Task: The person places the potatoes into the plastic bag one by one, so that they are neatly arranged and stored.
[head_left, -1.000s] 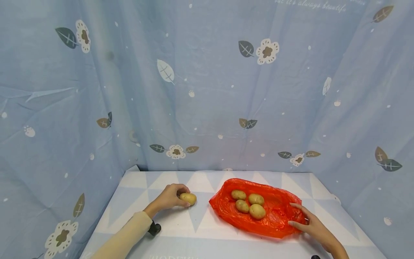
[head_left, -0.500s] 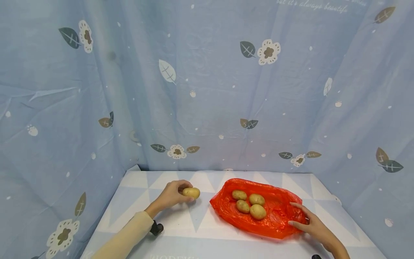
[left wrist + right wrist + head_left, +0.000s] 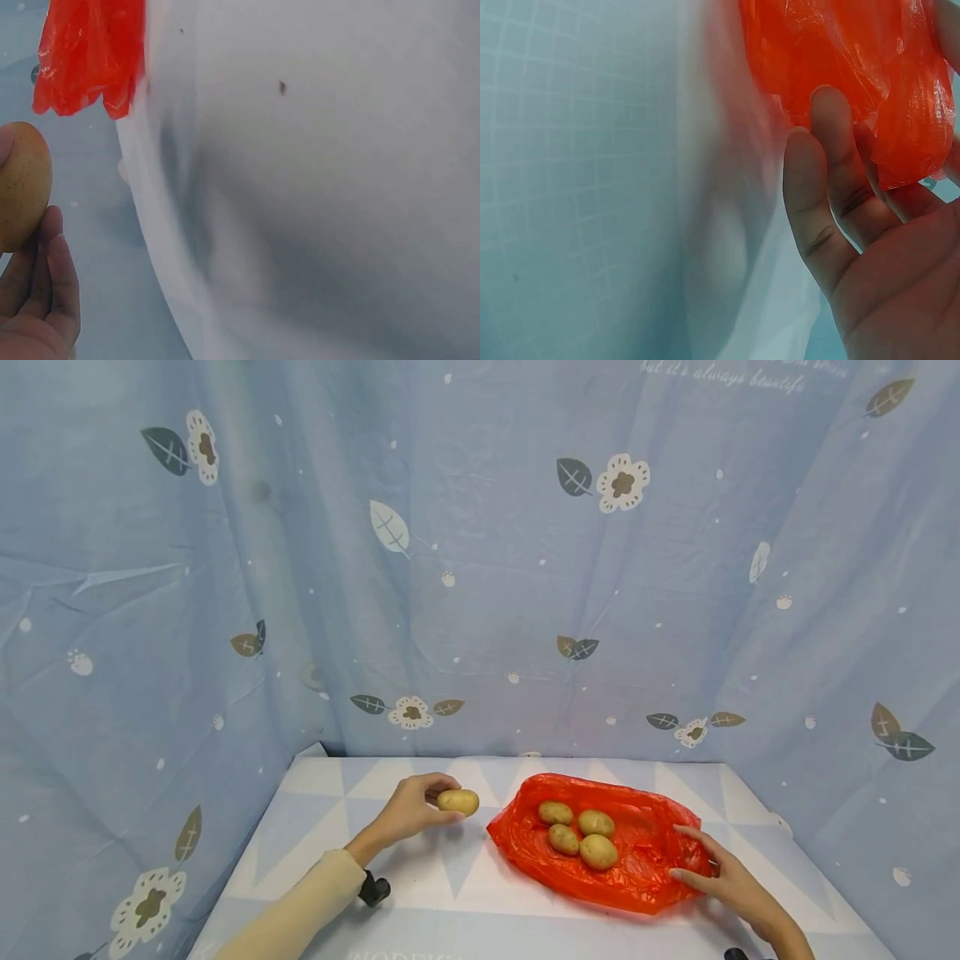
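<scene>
A yellow potato (image 3: 461,802) is held between the thumb and fingers of my left hand (image 3: 411,808), left of a red plastic bag (image 3: 643,839). The left wrist view shows this potato (image 3: 27,187) at its left edge, fingertips against its end. The bag lies spread with its mouth upward, and several potatoes (image 3: 597,852) sit grouped in its left half. My right hand (image 3: 723,877) holds the bag's right end, thumb and index finger over the rim. In the right wrist view, other fingers (image 3: 832,157) lie bent along the outside of the red plastic.
The table (image 3: 420,885) wears a white and pale-blue triangle-patterned cloth. A blue curtain (image 3: 480,568) with flowers and leaves hangs behind it and along both sides. A black wrist device (image 3: 373,888) sits below the left wrist.
My left hand has lifted the potato and carried it a little to the right and away from me, nearer the bag. The right hand and the bag stay almost still.
</scene>
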The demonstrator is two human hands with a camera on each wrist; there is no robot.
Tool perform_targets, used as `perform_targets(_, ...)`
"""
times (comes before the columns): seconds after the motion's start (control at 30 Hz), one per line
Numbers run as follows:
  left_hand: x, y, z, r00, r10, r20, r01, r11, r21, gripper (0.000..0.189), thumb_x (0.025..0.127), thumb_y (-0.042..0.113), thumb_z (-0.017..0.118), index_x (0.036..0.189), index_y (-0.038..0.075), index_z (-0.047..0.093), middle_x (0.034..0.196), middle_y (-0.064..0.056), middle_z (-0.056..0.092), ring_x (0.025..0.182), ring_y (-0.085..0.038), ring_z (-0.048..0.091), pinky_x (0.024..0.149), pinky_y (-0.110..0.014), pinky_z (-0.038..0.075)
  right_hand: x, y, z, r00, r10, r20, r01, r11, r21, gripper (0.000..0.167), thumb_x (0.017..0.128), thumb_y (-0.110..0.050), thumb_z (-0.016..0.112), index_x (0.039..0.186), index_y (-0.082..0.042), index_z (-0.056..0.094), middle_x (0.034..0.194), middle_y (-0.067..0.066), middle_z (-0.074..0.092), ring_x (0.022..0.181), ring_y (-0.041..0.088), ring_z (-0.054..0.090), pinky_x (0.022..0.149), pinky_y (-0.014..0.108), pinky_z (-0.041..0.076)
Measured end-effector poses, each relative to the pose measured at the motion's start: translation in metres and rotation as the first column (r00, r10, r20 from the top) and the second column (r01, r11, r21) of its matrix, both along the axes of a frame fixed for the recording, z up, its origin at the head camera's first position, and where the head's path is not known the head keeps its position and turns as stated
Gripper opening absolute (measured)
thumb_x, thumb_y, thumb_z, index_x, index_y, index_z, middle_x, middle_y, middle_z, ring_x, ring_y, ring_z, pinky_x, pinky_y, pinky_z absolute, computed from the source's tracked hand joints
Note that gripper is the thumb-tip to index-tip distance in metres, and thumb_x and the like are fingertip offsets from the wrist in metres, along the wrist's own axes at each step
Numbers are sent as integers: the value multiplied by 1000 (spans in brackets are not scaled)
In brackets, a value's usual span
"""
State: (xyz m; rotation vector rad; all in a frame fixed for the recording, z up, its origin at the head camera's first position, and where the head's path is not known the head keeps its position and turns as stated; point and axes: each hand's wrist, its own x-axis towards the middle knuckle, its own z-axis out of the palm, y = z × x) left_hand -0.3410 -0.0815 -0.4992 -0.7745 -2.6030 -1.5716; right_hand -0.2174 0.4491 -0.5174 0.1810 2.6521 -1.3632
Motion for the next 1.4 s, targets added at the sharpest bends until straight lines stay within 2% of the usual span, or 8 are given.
perform_targets(0.13,1,11,4,999,-27,-17,27,1000,-6,39,76,25,94,108,19,74,97,8,71,87,-13,66,86,-47,57,-1,1,1,1000,-2,9,2,1000,-10,85,92,-38,78,160,-16,32,160,29,27,127,41,53,90,45,58)
perform_targets(0.27,2,22,8,997,-64,-38,63,998,-11,38,77,23,93,109,18,74,97,10,71,86,-13,65,84,-42,57,-1,2,2,1000,-3,10,3,1000,-12,85,92,-37,78,160,-16,32,160,29,27,128,43,52,90,45,58)
perform_targets(0.5,4,47,15,992,-122,-40,123,992,16,39,78,19,92,111,15,74,100,9,72,88,-12,67,86,-47,57,0,4,1,1000,-15,17,15,1000,-12,87,90,-39,79,160,-18,31,161,28,27,131,45,50,89,44,59)
perform_targets(0.9,8,100,25,976,-201,-85,203,979,22,36,80,22,91,111,17,73,100,11,71,87,-8,66,85,-38,58,-3,5,1,1000,-20,4,20,1000,-8,88,89,-40,80,160,-18,33,159,27,30,126,41,53,87,43,60)
perform_targets(1.13,12,130,27,970,-236,-59,238,971,34,35,79,20,91,109,18,73,101,10,71,87,-5,66,82,-24,56,0,5,1,1000,-16,-6,16,1000,-9,87,89,-39,80,160,-19,33,160,27,28,128,44,52,87,44,60)
perform_targets(1.4,17,160,25,962,-270,-47,273,960,57,35,78,18,92,107,17,73,99,12,70,88,-3,65,83,-22,55,1,4,0,1000,-25,15,25,1000,-17,88,90,-39,80,160,-17,32,161,27,26,129,45,51,88,45,59)
